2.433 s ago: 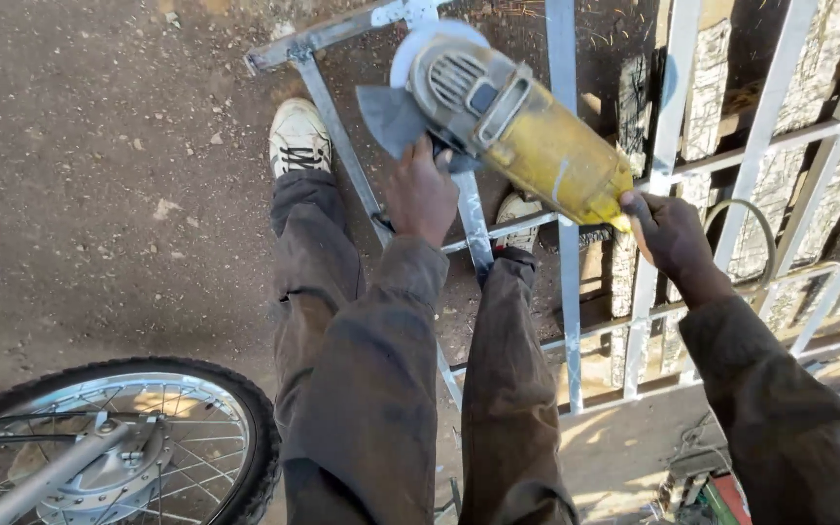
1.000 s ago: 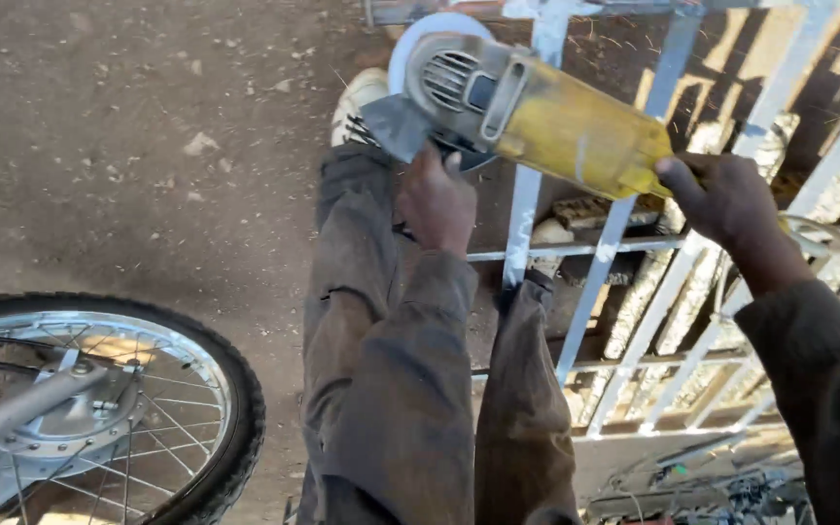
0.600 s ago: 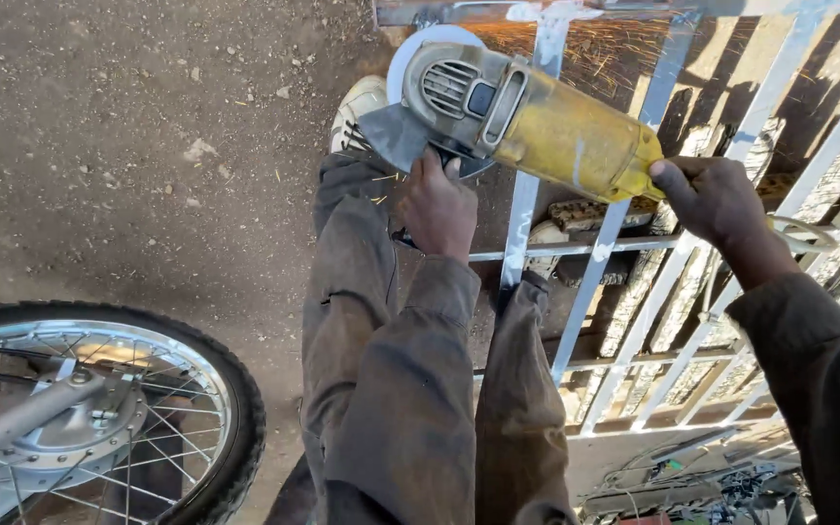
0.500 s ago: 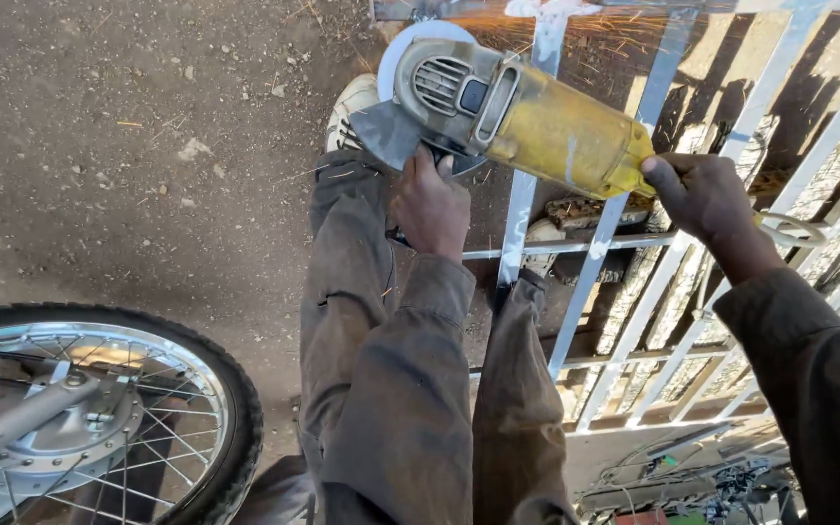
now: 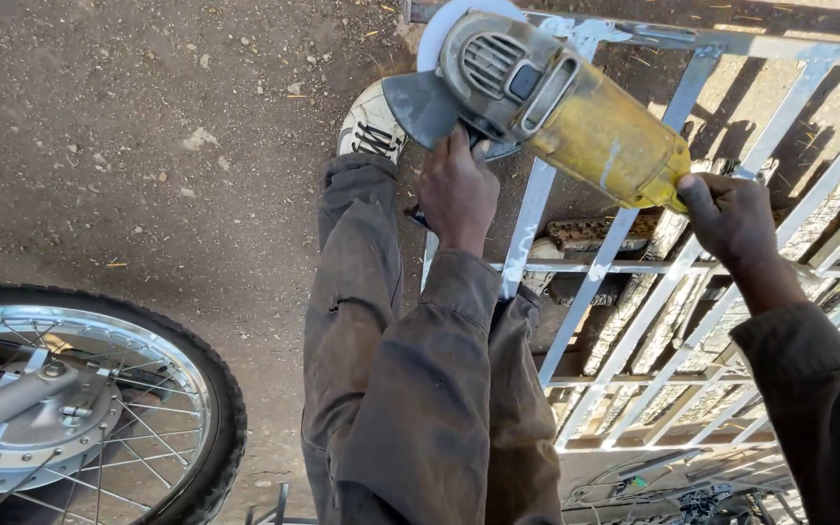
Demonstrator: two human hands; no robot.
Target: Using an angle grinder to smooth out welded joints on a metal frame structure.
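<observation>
I hold a yellow angle grinder (image 5: 576,117) with a grey head and a disc guard over a white-painted metal grille frame (image 5: 634,282) that lies on the ground. My left hand (image 5: 457,190) grips the grinder's side handle below the head. At the rear end of the yellow body, my right hand (image 5: 731,219) is closed around the grip. The disc sits at the frame's top bar near the upper edge of the view. My legs in brown trousers (image 5: 410,389) stand over the frame, one white shoe (image 5: 371,122) on the dirt.
A motorcycle wheel (image 5: 70,408) with spokes and a black tyre fills the lower left. Bare dirt ground (image 5: 148,146) lies to the left. Bricks or rubble show through the grille bars, and cables and small items lie at the lower right.
The view has shifted closer and the grinder has moved slightly up toward the frame's top bar. Sparks seen half a second ago are not visible now. Both hands keep their grip.
</observation>
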